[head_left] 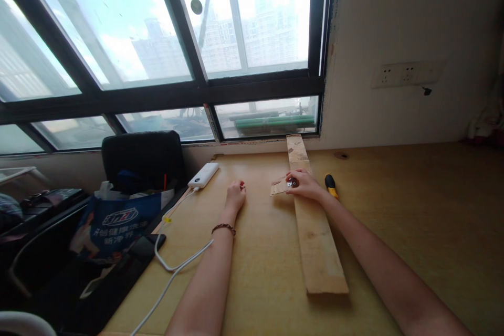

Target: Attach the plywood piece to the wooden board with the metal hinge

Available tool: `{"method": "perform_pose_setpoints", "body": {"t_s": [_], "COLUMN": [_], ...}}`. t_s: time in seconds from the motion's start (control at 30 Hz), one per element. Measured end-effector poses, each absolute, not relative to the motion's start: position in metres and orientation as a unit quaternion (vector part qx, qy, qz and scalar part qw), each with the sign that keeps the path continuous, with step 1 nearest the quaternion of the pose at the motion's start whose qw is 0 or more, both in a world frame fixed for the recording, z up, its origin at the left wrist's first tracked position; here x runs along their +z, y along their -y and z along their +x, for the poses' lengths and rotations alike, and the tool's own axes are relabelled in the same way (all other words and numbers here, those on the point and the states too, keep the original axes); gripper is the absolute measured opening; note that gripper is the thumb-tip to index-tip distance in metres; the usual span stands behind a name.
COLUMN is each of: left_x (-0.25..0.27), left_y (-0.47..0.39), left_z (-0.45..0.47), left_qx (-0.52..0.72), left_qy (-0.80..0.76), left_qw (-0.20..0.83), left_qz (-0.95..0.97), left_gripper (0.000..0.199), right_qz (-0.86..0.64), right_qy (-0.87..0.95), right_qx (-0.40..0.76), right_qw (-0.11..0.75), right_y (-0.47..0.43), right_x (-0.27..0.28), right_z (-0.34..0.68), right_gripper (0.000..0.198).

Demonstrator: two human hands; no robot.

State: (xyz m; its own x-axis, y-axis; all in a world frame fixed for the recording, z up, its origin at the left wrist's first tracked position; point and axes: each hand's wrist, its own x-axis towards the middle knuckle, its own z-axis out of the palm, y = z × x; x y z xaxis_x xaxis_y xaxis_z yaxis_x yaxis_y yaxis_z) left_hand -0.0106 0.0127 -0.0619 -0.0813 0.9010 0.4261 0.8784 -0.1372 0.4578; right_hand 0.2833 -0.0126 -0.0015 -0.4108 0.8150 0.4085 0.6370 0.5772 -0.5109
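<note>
A long pale wooden plank (pixel 318 241) lies lengthwise on the wooden table, its far end near the window. A small thin piece of wood (pixel 277 187) juts out past the plank's left edge. Over the plank, my right hand (pixel 304 184) has its fingers closed round a small shiny metal piece with a dark part (pixel 292 182), against the thin wood; its exact kind is unclear. My left hand (pixel 235 195) rests on the table left of the plank, fingers curled closed. A tiny dark spot shows at its fingertips, too small to name.
A yellow-and-black tool handle (pixel 331 185) lies right of the plank, partly behind my right forearm. At the table's left edge sits a white power bank (pixel 203 175), its white cable (pixel 171 269) running close to my left forearm. A blue bag (pixel 118 226) stands on a black chair.
</note>
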Motion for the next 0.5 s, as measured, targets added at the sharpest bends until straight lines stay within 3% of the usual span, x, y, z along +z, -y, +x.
{"method": "perform_pose_setpoints", "body": {"t_s": [0.3, 0.43, 0.5], "left_x": [-0.060, -0.051, -0.047], "left_y": [-0.009, -0.006, -0.005], "left_z": [-0.010, 0.008, 0.029], "left_qx": [0.335, 0.450, 0.548], "left_qy": [-0.650, -0.618, -0.606], "left_qw": [0.007, -0.046, -0.011], "left_qz": [0.682, 0.642, 0.576], "left_gripper": [0.016, 0.026, 0.032], "right_qz": [-0.436, -0.441, -0.443], "right_qy": [0.828, 0.827, 0.826], "right_qx": [0.139, 0.135, 0.133], "right_qw": [0.324, 0.323, 0.321], "right_y": [0.012, 0.013, 0.013], "right_x": [-0.003, -0.003, -0.002], "right_z": [0.284, 0.284, 0.284], "right_gripper": [0.039, 0.040, 0.040]}}
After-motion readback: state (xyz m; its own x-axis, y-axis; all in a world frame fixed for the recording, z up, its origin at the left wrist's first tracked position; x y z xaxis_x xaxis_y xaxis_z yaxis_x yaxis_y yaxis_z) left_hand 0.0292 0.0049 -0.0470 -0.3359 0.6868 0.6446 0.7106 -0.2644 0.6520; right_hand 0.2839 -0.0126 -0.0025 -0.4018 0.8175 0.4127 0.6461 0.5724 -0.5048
